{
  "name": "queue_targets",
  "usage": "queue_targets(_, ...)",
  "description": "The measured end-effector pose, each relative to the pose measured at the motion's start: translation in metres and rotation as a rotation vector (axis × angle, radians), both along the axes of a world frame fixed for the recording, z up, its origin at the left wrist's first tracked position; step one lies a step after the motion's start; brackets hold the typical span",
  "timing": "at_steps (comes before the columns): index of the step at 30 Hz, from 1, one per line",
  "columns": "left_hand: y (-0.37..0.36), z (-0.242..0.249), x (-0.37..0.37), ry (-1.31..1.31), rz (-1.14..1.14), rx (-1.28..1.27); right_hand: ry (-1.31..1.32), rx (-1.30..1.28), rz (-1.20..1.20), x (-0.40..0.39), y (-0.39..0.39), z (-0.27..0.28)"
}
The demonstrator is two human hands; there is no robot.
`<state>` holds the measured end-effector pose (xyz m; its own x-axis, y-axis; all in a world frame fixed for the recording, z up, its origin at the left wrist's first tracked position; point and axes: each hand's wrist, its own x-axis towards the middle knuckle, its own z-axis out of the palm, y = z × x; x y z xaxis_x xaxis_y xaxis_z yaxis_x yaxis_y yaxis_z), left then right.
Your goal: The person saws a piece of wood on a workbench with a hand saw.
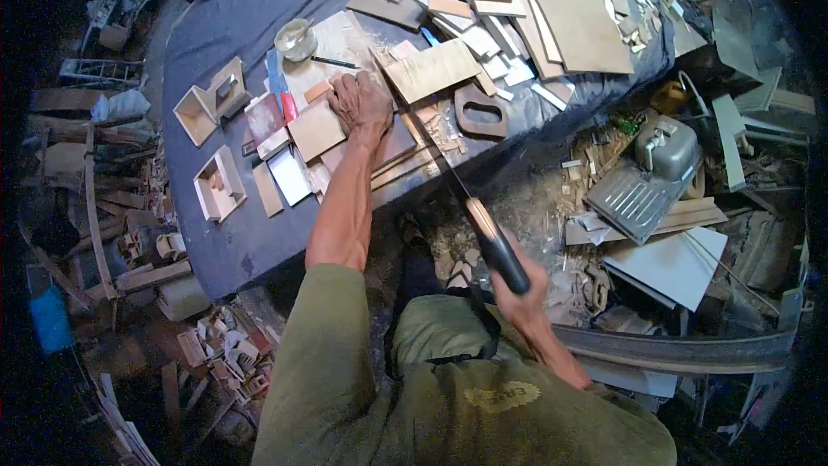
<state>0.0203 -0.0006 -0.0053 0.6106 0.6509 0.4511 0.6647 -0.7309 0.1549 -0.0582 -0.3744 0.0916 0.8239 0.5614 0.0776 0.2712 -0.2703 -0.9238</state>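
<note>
My right hand [524,289] is wrapped around the dark handle of a handsaw [495,248]. Its narrow blade slants up and away to the edge of the wood pieces on the table. My left hand [358,105] presses down with bent fingers on a brown wooden board [395,145], beside the blade. Left of that hand lies a light wooden block [316,130]. A pencil [333,62] and a glass jar [296,40] are just beyond my fingers. The blade's far end and the cut itself are hard to make out.
Small open wooden boxes [220,185] stand at the left of the cloth-covered table [194,246]. A sanding-block-like piece with a slot [480,131] lies right of the blade. Plywood sheets [578,22] and offcuts cover the far right. A metal sink [636,198] sits on the floor side.
</note>
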Motion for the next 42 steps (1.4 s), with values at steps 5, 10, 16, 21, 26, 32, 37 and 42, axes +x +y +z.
queue_targets(5, 0.0, -0.002, 0.0, -0.037, -0.03, 0.023, 0.18, 0.027, 0.013, 0.014, 0.029, 0.0)
queue_targets(10, 0.002, 0.0, 0.001, -0.061, -0.007, -0.001, 0.053, 0.016, -0.005, -0.022, -0.039, 0.002)
queue_targets(16, 0.0, 0.002, -0.001, -0.052, -0.002, 0.039, 0.18, -0.025, 0.022, 0.008, 0.014, 0.002)
queue_targets(21, 0.002, -0.001, 0.0, -0.051, -0.004, 0.014, 0.073, 0.042, -0.001, 0.007, 0.0, -0.005)
queue_targets(26, 0.003, -0.003, 0.0, -0.04, 0.042, 0.007, 0.023, -0.022, 0.021, -0.019, -0.062, -0.002)
queue_targets(32, 0.007, 0.001, 0.002, -0.018, -0.002, 0.036, 0.213, -0.02, 0.009, 0.006, -0.024, -0.006)
queue_targets(37, 0.009, 0.0, 0.003, -0.022, 0.015, 0.033, 0.172, -0.021, -0.002, 0.009, -0.041, -0.003)
queue_targets(42, 0.01, -0.007, 0.0, -0.116, -0.032, 0.04, 0.2, -0.03, -0.105, 0.01, -0.048, 0.001)
